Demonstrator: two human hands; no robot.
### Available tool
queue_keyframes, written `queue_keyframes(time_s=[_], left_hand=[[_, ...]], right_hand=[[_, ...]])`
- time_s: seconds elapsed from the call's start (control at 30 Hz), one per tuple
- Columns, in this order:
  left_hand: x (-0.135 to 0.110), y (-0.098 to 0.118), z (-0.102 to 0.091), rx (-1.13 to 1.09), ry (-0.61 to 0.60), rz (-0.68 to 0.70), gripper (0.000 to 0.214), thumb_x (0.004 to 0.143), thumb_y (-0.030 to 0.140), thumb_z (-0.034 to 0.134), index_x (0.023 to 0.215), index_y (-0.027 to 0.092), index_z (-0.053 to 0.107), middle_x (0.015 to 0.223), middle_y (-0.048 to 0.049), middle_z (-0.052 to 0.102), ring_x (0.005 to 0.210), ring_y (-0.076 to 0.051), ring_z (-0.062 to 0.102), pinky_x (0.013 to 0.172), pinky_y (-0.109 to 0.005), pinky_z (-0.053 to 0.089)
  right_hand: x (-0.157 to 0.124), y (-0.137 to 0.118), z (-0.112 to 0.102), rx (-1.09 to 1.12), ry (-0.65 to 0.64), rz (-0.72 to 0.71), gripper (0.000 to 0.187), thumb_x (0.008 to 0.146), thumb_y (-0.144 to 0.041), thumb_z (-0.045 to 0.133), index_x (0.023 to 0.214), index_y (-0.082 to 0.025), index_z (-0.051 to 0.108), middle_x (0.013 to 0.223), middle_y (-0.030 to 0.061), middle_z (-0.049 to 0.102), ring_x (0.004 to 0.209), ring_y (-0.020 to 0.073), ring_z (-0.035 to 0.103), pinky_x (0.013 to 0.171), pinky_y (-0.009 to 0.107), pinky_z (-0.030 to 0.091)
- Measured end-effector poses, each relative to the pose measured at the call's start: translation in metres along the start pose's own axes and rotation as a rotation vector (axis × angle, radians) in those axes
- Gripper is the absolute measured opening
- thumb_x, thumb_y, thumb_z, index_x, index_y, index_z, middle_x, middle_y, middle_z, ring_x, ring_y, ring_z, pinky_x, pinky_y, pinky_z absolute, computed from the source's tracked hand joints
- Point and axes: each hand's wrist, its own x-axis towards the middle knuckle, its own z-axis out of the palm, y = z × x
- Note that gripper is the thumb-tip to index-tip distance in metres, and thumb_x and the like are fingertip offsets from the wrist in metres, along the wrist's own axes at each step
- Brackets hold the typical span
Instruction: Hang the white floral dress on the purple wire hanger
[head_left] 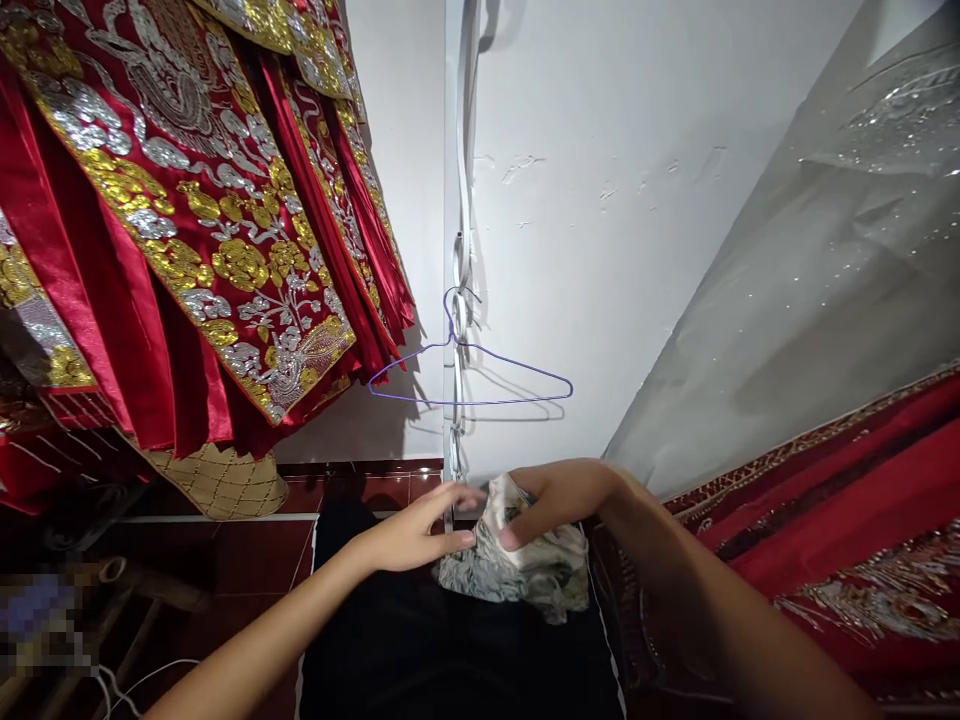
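A crumpled white and grey-green patterned cloth (517, 570) hangs low in front of my dark clothing. My right hand (559, 495) is closed on its top, the thumb pressed against the front of the fabric. On the cloth's left side is my left hand (427, 525), thumb and fingers apart, their tips close to the fabric. I cannot tell whether those tips touch it. Above both hands, a thin purple wire hanger (471, 402) hangs bare from a white looped strap (463, 180) on the wall.
Red garments with gold and silver sequin embroidery (240, 260) hang at the left. To the right is a large translucent cover (780, 290), with red beaded fabric (847, 510) below it. A wooden frame (142, 590) stands at lower left on dark red floor tiles (247, 560).
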Motion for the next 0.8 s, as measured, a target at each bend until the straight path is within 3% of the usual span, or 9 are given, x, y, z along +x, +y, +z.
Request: queue_keyframes(time_s=[0.1,0.2,0.27,0.33,0.47,0.53,0.6,0.7,0.8], left_hand=[[0.004,0.016,-0.001,-0.052,0.09,0.051,0.069,0.085,0.034,0.07,0.147,0.026,0.04,0.144,-0.0112,0.05,0.13,-0.026,0.048,0.11,-0.038,0.036],[0.009,0.027,-0.004,-0.041,-0.046,0.061,0.046,0.086,0.03,0.066,0.13,0.021,0.058,0.117,-0.0083,0.067,0.106,-0.023,0.062,0.094,-0.032,0.047],[0.007,0.027,-0.013,0.068,-0.108,0.026,0.026,0.085,0.032,0.065,0.108,0.02,0.069,0.092,-0.0049,0.071,0.084,-0.021,0.065,0.08,-0.029,0.048],[0.003,0.021,-0.033,0.213,-0.054,-0.028,0.018,0.086,0.034,0.063,0.095,0.021,0.072,0.078,-0.0029,0.069,0.071,-0.019,0.062,0.072,-0.027,0.045],[-0.006,0.003,-0.091,0.475,0.103,-0.258,0.021,0.085,0.041,0.059,0.084,0.023,0.07,0.073,-0.003,0.067,0.066,-0.02,0.059,0.067,-0.027,0.041],[-0.012,-0.008,-0.111,0.604,0.075,-0.377,0.025,0.082,0.045,0.06,0.076,0.021,0.068,0.076,-0.0055,0.068,0.068,-0.023,0.06,0.07,-0.03,0.042],[-0.019,-0.019,-0.119,0.709,0.013,-0.463,0.026,0.08,0.046,0.061,0.074,0.021,0.066,0.079,-0.0077,0.068,0.077,-0.027,0.063,0.079,-0.036,0.043],[-0.031,-0.033,-0.116,0.764,-0.065,-0.524,0.021,0.079,0.044,0.064,0.077,0.023,0.066,0.084,-0.0091,0.069,0.1,-0.034,0.061,0.096,-0.05,0.039],[-0.038,-0.043,-0.117,0.794,0.025,-0.51,0.022,0.083,0.043,0.061,0.08,0.022,0.066,0.092,-0.0115,0.069,0.116,-0.036,0.054,0.1,-0.058,0.034]], right_hand=[[0.007,-0.007,0.0,-0.102,-0.018,0.055,0.045,0.081,-0.054,0.069,0.088,-0.01,0.069,0.079,0.0039,0.066,0.072,0.0144,0.06,0.068,0.025,0.048],[0.005,-0.015,0.001,-0.189,-0.032,0.074,0.037,0.081,-0.048,0.069,0.081,-0.01,0.071,0.069,0.0013,0.064,0.063,0.0128,0.057,0.062,0.024,0.046],[-0.006,-0.019,-0.003,-0.234,0.142,0.004,0.025,0.081,-0.038,0.069,0.08,-0.013,0.074,0.067,0.0007,0.066,0.06,0.0131,0.056,0.059,0.024,0.044],[-0.02,-0.023,-0.013,-0.264,0.427,-0.071,0.017,0.081,-0.03,0.067,0.085,-0.018,0.078,0.075,0.002,0.072,0.067,0.0169,0.061,0.063,0.027,0.047],[-0.026,-0.02,-0.046,-0.33,0.85,-0.134,0.029,0.082,-0.02,0.06,0.105,-0.026,0.077,0.112,0.003,0.073,0.106,0.027,0.065,0.095,0.039,0.048],[-0.012,-0.009,-0.063,-0.377,1.012,-0.175,0.034,0.082,-0.018,0.059,0.111,-0.026,0.075,0.123,0.0035,0.069,0.118,0.0276,0.061,0.105,0.043,0.042],[0.008,0.009,-0.076,-0.391,1.107,-0.219,0.04,0.081,-0.017,0.061,0.118,-0.025,0.071,0.131,0.005,0.065,0.126,0.0278,0.056,0.11,0.045,0.038],[0.038,0.043,-0.087,-0.36,1.117,-0.23,0.045,0.081,-0.019,0.062,0.125,-0.024,0.068,0.135,0.0064,0.062,0.13,0.0286,0.054,0.112,0.046,0.037],[0.054,0.069,-0.087,-0.303,1.093,-0.214,0.036,0.083,-0.021,0.06,0.117,-0.022,0.073,0.129,0.0078,0.067,0.123,0.0294,0.059,0.109,0.045,0.04]])
